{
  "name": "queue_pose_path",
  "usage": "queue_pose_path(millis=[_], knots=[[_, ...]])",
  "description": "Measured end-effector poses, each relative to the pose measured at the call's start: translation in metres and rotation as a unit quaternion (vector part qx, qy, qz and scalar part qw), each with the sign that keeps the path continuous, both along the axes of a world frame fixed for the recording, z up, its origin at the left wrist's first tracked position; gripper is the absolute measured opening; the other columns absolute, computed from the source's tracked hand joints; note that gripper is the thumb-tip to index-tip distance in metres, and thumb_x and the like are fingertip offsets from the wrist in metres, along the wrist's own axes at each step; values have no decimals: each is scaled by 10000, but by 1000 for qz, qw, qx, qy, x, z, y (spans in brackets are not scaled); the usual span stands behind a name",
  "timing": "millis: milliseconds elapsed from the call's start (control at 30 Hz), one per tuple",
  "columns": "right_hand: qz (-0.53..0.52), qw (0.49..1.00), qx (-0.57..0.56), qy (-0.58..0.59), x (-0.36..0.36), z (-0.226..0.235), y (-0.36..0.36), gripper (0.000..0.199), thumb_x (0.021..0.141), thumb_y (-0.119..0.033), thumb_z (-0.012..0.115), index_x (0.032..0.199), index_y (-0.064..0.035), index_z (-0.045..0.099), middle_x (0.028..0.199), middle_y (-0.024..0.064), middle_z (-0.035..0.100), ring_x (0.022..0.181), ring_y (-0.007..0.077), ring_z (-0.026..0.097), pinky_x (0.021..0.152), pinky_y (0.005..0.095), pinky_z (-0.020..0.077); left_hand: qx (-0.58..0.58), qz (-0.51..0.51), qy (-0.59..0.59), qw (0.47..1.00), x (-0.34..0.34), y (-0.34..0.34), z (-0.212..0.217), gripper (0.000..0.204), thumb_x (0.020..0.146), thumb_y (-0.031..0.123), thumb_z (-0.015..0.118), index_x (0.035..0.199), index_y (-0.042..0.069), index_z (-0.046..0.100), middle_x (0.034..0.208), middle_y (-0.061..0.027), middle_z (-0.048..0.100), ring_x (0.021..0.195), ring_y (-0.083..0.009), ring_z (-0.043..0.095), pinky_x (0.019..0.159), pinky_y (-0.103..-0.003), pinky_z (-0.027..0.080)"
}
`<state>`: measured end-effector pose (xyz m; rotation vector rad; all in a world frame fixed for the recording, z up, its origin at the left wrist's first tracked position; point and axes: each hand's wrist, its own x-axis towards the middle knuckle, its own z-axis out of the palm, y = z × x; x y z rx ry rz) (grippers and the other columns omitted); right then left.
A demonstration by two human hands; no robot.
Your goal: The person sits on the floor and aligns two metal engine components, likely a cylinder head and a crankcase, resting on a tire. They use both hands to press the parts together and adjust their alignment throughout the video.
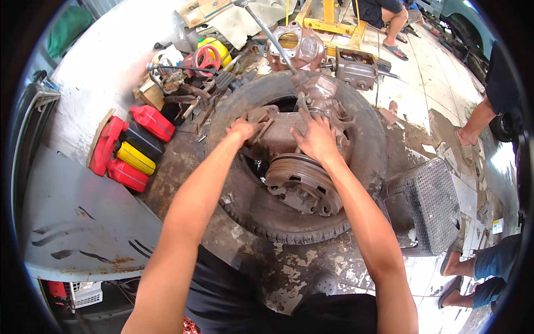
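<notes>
Gearbox (289, 139), rusty and greasy, is lying across the hollow of a tyre (367, 183) on the floor. Left hand (242, 129) is curling its fingers over the housing's near-left edge; right hand (317, 139) is pressing on top with fingers spread, clamping nothing. Just below the right wrist a drum (303, 181) is jutting toward the person. Beyond the fingertips a lever (270, 36) is rising. Left of the hands, cans (133, 147) are lying; right, a basket (431, 203) is standing.
</notes>
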<state>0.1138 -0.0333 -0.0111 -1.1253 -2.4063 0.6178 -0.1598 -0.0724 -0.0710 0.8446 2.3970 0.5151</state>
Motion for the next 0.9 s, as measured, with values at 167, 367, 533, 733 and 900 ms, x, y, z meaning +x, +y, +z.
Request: queue_pose_path(millis=[167,367,533,733,900], knots=[[0,1000,2,30,6,-9,7,668,893,-416,691,1469,-145,489,1393,208,534,1331,415,448,1079,630,347,-84,46,67,993,36,22,24,993,750,710,685,1540,184,392,1635,-198,252,1524,-415,165,1195,-622,156],[-9,1000,-2,-2,3,-1,2,677,896,-434,684,1469,-133,487,1388,205,534,1318,402,467,1082,618,356,-28,3,45,999,26,6,10,1045,749,698,692,1560,133,353,1599,-198,337,1498,-399,247,1208,-553,190],[-2,999,3,34,5,-5,4,681,893,-439,687,1459,-115,493,1382,200,534,1303,397,480,1072,623,366,0,-43,-43,998,11,0,29,984,768,702,681,1558,208,363,1608,-185,309,1488,-381,264,1185,-604,192],[-21,1000,12,9,10,3,6,667,895,-431,691,1453,-118,501,1354,199,559,1305,395,483,1067,612,369,-57,62,152,985,86,15,49,949,808,725,596,1566,207,356,1535,-228,427,1441,-427,344,1176,-584,237],[3,998,6,63,6,-11,7,662,893,-436,691,1446,-120,511,1347,195,566,1297,382,492,1053,617,379,-63,-148,21,987,-9,11,13,953,811,740,571,1582,240,320,1600,-213,328,1510,-425,210,1197,-574,204]])
